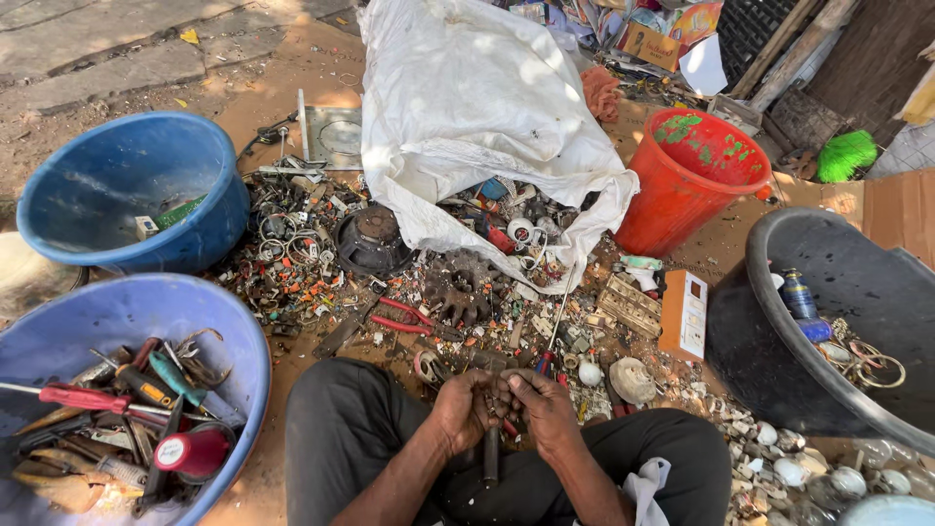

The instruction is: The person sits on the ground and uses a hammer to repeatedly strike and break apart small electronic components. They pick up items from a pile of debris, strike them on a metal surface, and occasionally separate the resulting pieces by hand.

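I sit on the ground with my knees apart. My left hand [466, 407] and my right hand [539, 407] meet in front of me, both closed around a small dark metal part [494, 401] held between the fingers. A dark tool handle [491, 456] hangs down below my hands. Just beyond them lies a heap of scrap parts [458, 292], with red-handled pliers [404, 319] and a rusty gear [460, 292] on it.
A white sack [467, 107] spills scrap at the back. Two blue tubs stand left: the far tub [131, 190] and the near tub [146, 321] holding screwdrivers. A red bucket [687, 180] and a black basin [838, 331] stand right, beside an orange-and-white box [684, 314].
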